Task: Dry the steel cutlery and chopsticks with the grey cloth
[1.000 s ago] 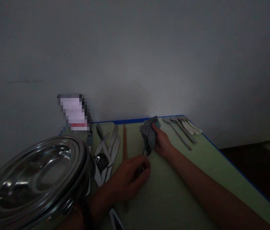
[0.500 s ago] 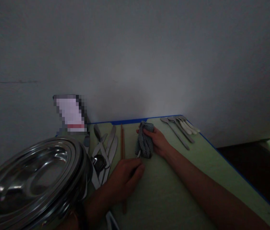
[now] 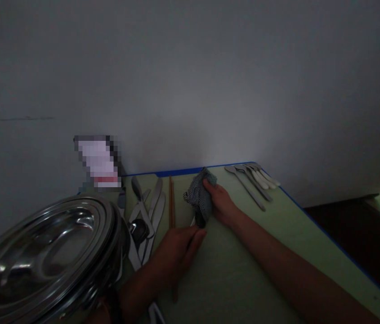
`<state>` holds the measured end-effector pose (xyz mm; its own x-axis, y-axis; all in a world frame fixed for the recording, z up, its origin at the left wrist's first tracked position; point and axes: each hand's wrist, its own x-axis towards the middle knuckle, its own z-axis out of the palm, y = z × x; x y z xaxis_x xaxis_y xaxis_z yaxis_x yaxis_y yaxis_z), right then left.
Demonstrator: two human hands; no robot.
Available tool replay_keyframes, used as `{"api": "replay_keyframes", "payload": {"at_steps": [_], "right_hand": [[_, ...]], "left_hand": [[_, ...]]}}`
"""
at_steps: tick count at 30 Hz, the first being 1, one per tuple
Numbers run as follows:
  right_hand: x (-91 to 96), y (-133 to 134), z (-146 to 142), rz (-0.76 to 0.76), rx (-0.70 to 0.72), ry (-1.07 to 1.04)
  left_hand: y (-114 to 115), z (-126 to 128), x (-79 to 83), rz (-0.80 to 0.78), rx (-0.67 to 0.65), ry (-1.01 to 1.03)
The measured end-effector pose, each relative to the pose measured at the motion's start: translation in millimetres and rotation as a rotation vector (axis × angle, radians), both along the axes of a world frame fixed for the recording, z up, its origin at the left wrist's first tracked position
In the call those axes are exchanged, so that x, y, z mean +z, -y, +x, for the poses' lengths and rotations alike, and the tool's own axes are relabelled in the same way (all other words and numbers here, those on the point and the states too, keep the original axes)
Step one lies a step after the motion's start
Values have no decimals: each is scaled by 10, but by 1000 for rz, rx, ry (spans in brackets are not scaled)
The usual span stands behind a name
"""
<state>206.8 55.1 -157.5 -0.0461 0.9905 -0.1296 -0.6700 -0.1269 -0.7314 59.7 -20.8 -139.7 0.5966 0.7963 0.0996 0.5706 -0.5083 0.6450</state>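
Observation:
My right hand (image 3: 221,202) is closed around a grey patterned cloth (image 3: 198,200), which is wrapped over the far end of a metal utensil (image 3: 194,221). Only a short bright piece of that utensil shows between the cloth and my left hand (image 3: 178,249). My left hand pinches the utensil's near end, fingers pressed together, low over the green table (image 3: 243,270). Which kind of utensil it is stays hidden by the cloth and fingers.
A stack of round steel trays (image 3: 44,256) fills the lower left. Loose knives and spoons (image 3: 147,211) and brown chopsticks (image 3: 172,202) lie left of my hands. A row of spoons (image 3: 252,180) lies at the far right corner. A grey wall stands behind; the table's blue edge (image 3: 328,234) runs along the right.
My right hand has slid the cloth along the utensil, first toward me, then a little away and left. My left hand has kept its grip and shifted slightly left.

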Motion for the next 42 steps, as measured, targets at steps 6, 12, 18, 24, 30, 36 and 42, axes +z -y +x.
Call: {"api": "replay_keyframes", "payload": {"at_steps": [6, 12, 18, 24, 30, 36, 42], "right_hand": [[21, 22, 9, -12, 121, -2], [-26, -83, 42, -113, -82, -121], [-49, -165, 120, -148, -47, -142], [13, -136, 138, -195, -67, -156], [43, -71, 126, -103, -26, -104], [82, -17, 84, -16, 61, -87], [64, -24, 83, 4, 76, -67]], "left_hand": [[-13, 33, -46, 48, 7, -101], [17, 2, 6, -65, 72, 86], [20, -7, -15, -54, 164, 372], [-32, 19, -11, -51, 203, 88], [50, 76, 8, 29, 117, -45], [66, 71, 20, 8, 156, -2], [9, 23, 29, -47, 211, 121]]}}
